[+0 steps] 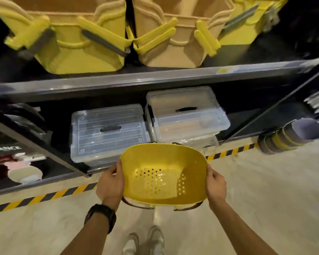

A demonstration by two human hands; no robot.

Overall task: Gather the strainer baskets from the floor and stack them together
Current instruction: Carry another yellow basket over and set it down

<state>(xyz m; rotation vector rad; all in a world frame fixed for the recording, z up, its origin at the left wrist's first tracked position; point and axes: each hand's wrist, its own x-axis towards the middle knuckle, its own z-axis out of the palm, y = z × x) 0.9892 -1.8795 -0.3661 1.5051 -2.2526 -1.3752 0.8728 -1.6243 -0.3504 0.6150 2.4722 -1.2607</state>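
Holding yellow strainer basket [163, 176] | both hands | sign [5, 149] reads "CHANCE"

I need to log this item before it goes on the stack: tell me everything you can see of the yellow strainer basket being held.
The yellow strainer basket is an oval, glossy, plastic-looking tub, its opening facing the camera. Round drain holes dot its bottom and one side wall. Dark handle loops show at its near and far rims. It is held in the air above the floor, in front of the low shelf, with the left hand and the right hand gripping opposite rims. It looks empty.
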